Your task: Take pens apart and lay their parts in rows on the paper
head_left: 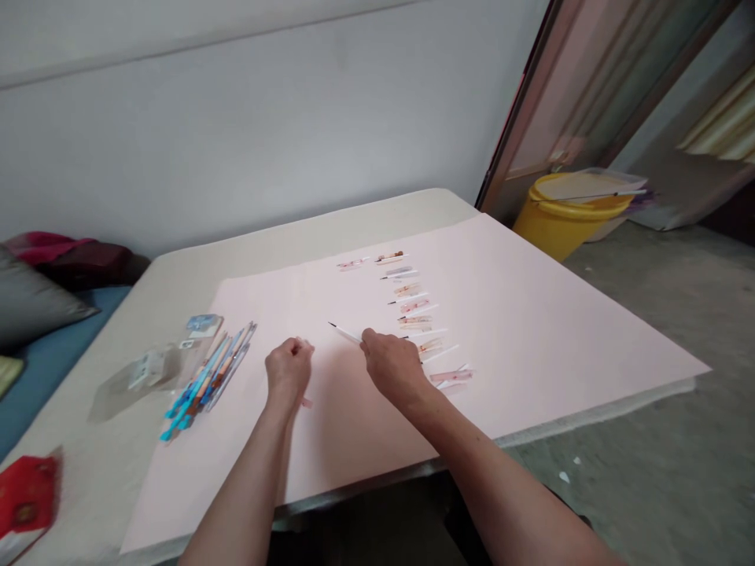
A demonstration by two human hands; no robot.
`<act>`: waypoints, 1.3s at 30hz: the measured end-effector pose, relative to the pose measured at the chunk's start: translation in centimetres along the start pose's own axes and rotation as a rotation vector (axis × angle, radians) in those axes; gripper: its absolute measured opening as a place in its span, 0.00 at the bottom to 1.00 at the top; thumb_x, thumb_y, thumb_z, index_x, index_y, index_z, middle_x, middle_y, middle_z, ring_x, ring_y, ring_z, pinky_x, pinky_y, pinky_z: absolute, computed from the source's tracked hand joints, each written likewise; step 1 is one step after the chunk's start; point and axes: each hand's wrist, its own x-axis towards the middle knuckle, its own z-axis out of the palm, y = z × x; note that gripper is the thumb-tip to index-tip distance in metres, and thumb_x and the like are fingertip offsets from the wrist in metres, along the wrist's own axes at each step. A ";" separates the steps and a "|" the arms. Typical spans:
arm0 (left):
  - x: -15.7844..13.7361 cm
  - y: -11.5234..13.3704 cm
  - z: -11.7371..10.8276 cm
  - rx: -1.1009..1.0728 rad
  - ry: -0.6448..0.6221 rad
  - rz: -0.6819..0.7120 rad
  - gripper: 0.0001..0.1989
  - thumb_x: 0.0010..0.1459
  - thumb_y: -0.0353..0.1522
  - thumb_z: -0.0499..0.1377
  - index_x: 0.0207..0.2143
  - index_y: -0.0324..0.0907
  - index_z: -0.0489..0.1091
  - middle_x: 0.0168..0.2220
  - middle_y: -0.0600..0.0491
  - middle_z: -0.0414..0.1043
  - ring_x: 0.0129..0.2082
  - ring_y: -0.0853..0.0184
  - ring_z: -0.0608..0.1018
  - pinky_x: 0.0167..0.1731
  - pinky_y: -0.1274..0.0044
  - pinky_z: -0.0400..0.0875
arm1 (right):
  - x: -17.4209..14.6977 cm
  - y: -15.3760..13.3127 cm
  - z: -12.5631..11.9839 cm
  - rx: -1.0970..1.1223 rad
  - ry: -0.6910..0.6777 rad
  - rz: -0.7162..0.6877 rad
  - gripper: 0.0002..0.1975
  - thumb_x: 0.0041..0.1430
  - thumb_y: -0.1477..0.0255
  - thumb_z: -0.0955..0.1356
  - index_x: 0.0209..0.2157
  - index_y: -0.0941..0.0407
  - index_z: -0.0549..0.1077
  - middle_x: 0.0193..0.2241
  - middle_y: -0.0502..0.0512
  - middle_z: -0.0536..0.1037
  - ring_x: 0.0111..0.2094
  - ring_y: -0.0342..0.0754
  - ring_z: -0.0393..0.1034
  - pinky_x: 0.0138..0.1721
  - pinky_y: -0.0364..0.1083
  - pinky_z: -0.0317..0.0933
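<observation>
My right hand (392,362) is closed on a white pen refill (347,332), whose dark tip points up and to the left above the pink sheet. To its left, my left hand (288,368) is curled shut around a translucent pink pen part (304,344), mostly hidden by the fingers. Just below that hand lies a small pink piece (307,402). Right of my right hand runs a column of pens taken apart, with white refills (421,307) beside short clear or pink barrel parts (451,376). Another pink set (352,264) lies at the far side.
A bundle of blue, brown and clear pens (209,377) lies at the left on the pink sheet (566,330), beside clear plastic packaging (147,369). A red packet (27,495) sits at the near left. Beyond the table's right side stands a yellow bin (566,224); a wall is behind.
</observation>
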 end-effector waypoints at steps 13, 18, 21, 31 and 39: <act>-0.2 0.2 0.2 0.058 -0.004 -0.041 0.11 0.48 0.38 0.55 0.24 0.39 0.69 0.21 0.55 0.67 0.18 0.72 0.66 0.09 0.85 0.54 | 0.0 0.0 0.0 -0.002 -0.002 -0.004 0.09 0.63 0.71 0.57 0.35 0.55 0.67 0.26 0.55 0.76 0.28 0.51 0.72 0.25 0.44 0.51; 0.0 -0.8 0.8 0.031 -0.032 -0.001 0.12 0.49 0.39 0.55 0.20 0.40 0.67 0.20 0.54 0.66 0.18 0.71 0.66 0.10 0.84 0.54 | -0.1 -0.1 -0.1 -0.002 -0.021 -0.003 0.09 0.63 0.72 0.57 0.36 0.55 0.67 0.27 0.55 0.76 0.29 0.51 0.72 0.27 0.44 0.53; 0.3 -1.1 1.0 -0.067 -0.076 -0.011 0.12 0.52 0.38 0.53 0.21 0.40 0.66 0.21 0.54 0.69 0.20 0.71 0.69 0.14 0.84 0.59 | -0.1 -0.2 0.0 -0.004 -0.035 -0.016 0.09 0.64 0.71 0.57 0.36 0.55 0.67 0.27 0.56 0.76 0.29 0.51 0.72 0.27 0.44 0.53; 0.1 -0.6 0.5 0.000 -0.075 0.035 0.10 0.49 0.36 0.53 0.22 0.41 0.68 0.24 0.52 0.71 0.21 0.69 0.70 0.15 0.81 0.60 | -0.2 -0.3 0.3 -0.009 -0.069 -0.026 0.10 0.64 0.71 0.56 0.37 0.55 0.67 0.28 0.57 0.76 0.29 0.50 0.72 0.29 0.44 0.54; 0.6 -1.8 1.9 -0.037 -0.067 0.160 0.10 0.50 0.34 0.52 0.19 0.41 0.66 0.25 0.53 0.70 0.25 0.70 0.71 0.27 0.80 0.65 | -0.2 -0.5 0.2 0.008 -0.038 -0.027 0.11 0.63 0.72 0.57 0.37 0.55 0.68 0.29 0.56 0.76 0.30 0.49 0.71 0.29 0.43 0.52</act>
